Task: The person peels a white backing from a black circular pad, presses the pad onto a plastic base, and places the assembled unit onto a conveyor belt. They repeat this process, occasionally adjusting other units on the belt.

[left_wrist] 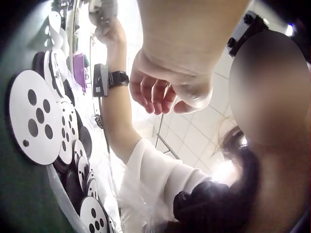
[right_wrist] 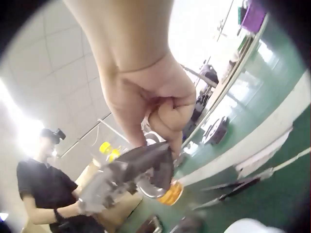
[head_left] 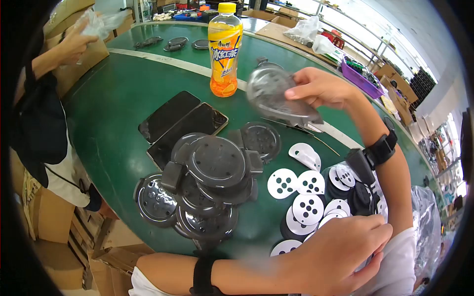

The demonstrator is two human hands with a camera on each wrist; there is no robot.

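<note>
My right hand (head_left: pixel 328 89) pinches a dark translucent round plastic cover (head_left: pixel 270 91) by its edge, thumb on the near face, raised over the table. In the right wrist view the cover (right_wrist: pixel 124 177) appears edge-on and blurred below the fingers. My left hand (head_left: pixel 340 251) hangs above the white perforated discs (head_left: pixel 308 209); its fingers (left_wrist: pixel 154 94) are loosely curled with nothing in them. A stack of similar dark covers (head_left: pixel 216 162) stands left of the discs, with more covers around its base.
Two dark phones (head_left: pixel 190 126) lie behind the stack. A bottle of orange drink (head_left: pixel 225 54) stands near the white stripe (head_left: pixel 168 60). Further off are more dark covers (head_left: pixel 200 44) and a purple basket (head_left: pixel 360 79). Another person's hand (head_left: pixel 76 42) holds clear plastic at the left.
</note>
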